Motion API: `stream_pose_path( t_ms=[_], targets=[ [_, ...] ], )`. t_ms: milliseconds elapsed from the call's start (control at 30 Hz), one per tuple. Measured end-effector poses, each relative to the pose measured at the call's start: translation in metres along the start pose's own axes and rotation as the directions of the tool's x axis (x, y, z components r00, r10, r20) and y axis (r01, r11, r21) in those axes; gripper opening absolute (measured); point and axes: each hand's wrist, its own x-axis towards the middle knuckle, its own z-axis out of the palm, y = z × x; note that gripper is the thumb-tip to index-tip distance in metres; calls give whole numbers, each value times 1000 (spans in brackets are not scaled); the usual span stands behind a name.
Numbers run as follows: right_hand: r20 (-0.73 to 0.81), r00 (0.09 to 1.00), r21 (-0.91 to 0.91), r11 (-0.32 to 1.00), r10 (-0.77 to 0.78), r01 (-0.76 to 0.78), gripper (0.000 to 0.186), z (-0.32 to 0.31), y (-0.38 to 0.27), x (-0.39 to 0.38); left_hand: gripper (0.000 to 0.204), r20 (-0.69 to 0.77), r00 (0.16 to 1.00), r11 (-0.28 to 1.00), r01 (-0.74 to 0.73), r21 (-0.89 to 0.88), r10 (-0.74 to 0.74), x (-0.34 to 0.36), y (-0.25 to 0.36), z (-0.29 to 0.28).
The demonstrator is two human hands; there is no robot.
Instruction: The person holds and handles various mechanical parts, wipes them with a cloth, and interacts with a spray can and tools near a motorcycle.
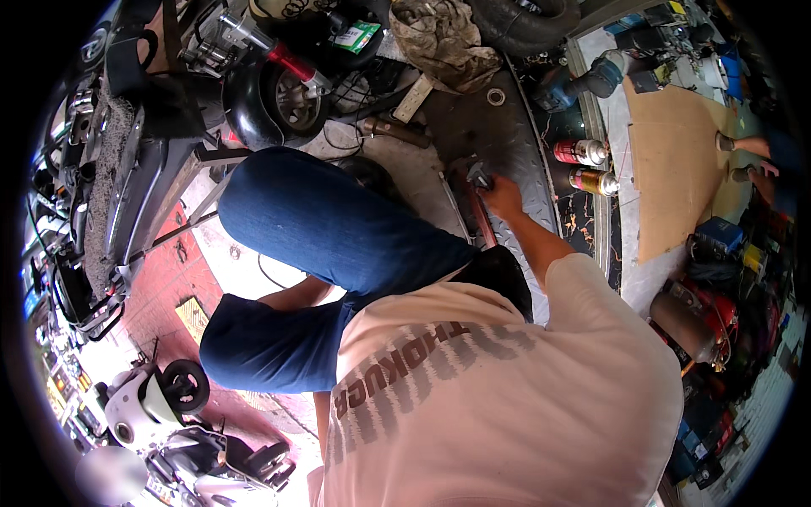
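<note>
My right hand (504, 199) reaches forward past my thigh, its fingers closed round a small dark grey metal part (480, 177). Beneath it lies a dark mat or sheet (515, 139), along with a long reddish bar (483, 221) near my wrist. What the metal part belongs to is too small to tell. My left forearm (297, 293) passes behind my bent leg in blue jeans (312, 215). That leg hides my left hand.
Two spray cans (580, 152) stand right of my hand, near a blue power tool (553, 89). Ahead are a black wheel (291, 101), a red-and-silver shock absorber (291, 61) and a crumpled cloth (443, 42). A cardboard sheet (672, 169) lies right, with another person's limbs (750, 145) beside it.
</note>
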Motion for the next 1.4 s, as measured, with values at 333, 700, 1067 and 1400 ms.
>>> stream_pose_path(
  t_ms=[333,700,1067,1400],
  targets=[
    [396,915,-226,957,-80,182,31,52,-52,9,25,-13,1000,998,-6,61,7,-29,9,7],
    [372,882,-222,895,-288,386,30,122,-2,7,27,-41,996,995,-70,76,73,-48,-45,11],
    [42,945,456,848,-325,271,47,75,-19,26,30,-31,995,995,-95,22,95,-27,-87,28],
    [110,931,138,933,-348,332,42,45,36,33,33,-237,330,399,-840,369,914,-119,290,6]
  ],
)
